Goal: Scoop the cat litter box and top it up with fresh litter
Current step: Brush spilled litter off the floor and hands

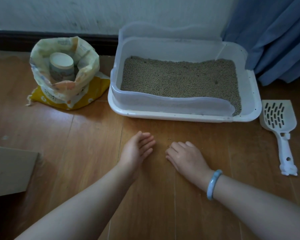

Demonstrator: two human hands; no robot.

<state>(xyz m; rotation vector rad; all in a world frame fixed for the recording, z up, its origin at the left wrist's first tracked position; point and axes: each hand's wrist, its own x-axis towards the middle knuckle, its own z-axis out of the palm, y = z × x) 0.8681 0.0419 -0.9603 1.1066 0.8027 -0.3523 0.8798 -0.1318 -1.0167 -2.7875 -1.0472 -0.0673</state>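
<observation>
Litter box (184,116): white tray on the wood floor (76,161), back against the wall (59,13), ahead of me and to the right. A clear plastic shield (171,101) is clipped round its rim, high at the back and left, low along the front, and stops short of the front-right corner. Grey-tan pellet litter (180,78) covers the bottom, roughly level, with one small dark spot right of centre.

Left hand (137,149): in front of the box, palm turned toward the other hand, fingers straight and together, slightly cupped, holding nothing.

Right hand (185,156): just beside it, palm down, fingers loosely bent with tips at the floor, nothing gripped that I can see. Pale blue bangle (213,184) on that wrist. The hands are close but apart.

A few stray pellets (168,139) lie on the floor between my hands and the box.

Scoop (277,118): slotted cream head, white handle, flat on the floor just right of the box, handle toward me. Untouched.

Litter bag (64,97): yellow, top open and rolled down, standing left of the box. A paper cup (61,66) sits base-up inside it.

Blue curtain (275,32) hangs at the box's back-right corner. Piece of cardboard (9,170) at the left edge.
</observation>
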